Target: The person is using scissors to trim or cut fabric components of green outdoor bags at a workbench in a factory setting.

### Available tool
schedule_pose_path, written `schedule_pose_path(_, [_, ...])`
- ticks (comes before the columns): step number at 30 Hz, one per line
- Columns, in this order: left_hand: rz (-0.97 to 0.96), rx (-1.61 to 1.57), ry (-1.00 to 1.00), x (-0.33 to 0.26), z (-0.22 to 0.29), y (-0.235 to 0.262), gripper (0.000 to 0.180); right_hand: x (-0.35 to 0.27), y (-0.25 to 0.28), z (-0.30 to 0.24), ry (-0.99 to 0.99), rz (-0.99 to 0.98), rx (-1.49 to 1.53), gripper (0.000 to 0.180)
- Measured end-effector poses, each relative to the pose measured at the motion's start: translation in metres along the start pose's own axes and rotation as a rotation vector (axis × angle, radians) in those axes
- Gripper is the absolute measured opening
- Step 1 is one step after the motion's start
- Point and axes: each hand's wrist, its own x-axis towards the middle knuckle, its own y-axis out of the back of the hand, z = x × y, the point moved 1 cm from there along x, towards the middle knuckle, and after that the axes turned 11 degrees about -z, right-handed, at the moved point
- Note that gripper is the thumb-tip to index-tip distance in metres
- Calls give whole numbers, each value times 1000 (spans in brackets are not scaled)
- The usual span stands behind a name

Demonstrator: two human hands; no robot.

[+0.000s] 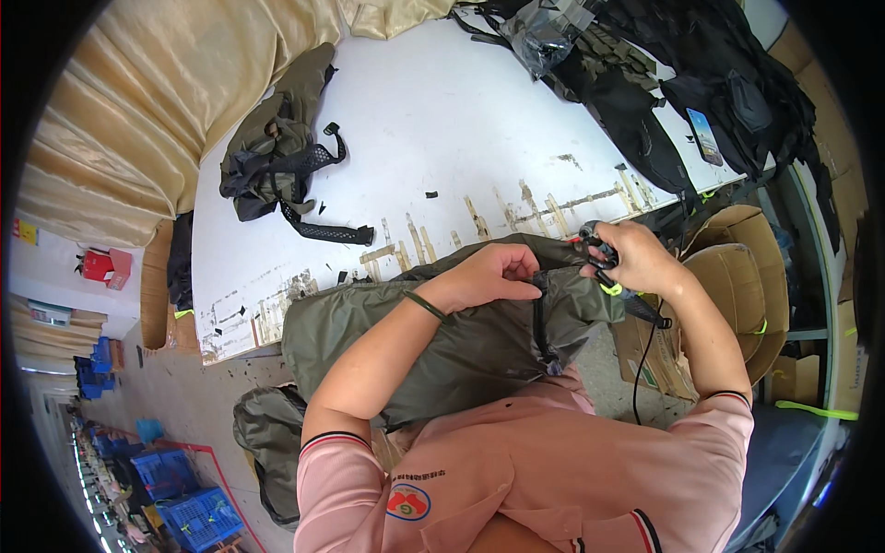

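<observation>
We have an olive bag (442, 341) draped over the near edge of the tabletop (442, 129) and down onto our lap. Our left hand (493, 274) is pinched shut on the fabric beside the black zipper strip (539, 323), and our right hand (636, 258) is clamped around a small black tool (604, 263) with a cord (641, 359) hanging from it toward the floor.

The main risk, as we judge it, is the tool tip coming close to our left fingers, since both hands meet at the same seam. The bag is slack and half off the edge, so it could slide down and pull the seam out of our pinch. The hanging cord could snag on the cardboard boxes (728, 276) just to our right and jerk the tool.

Around us: another olive bag with black mesh straps (277, 157) lies well apart on the far left of the tabletop, black scraps are scattered between, and a heap of black gear (682, 83) crowds the far right corner with a phone (705, 136) on it. A second olive bundle (267, 433) sits below the edge at our left. Nothing lies between our hands and the seam.
</observation>
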Motion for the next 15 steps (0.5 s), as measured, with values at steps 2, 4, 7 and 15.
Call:
schedule_pose_path(2, [24, 30, 3, 0, -3, 0, 20, -9, 9, -6, 104, 41, -373, 41])
schedule_pose_path(4, [50, -18, 17, 1, -6, 3, 18, -12, 14, -10, 54, 6, -417, 42])
schedule_pose_path(7, [17, -38, 17, 0, -9, 5, 17, -19, 22, -13, 33, 57, -558, 39])
schedule_pose_path(15, [14, -99, 8, 0, -10, 4, 18, -20, 19, -9, 66, 69, -602, 35])
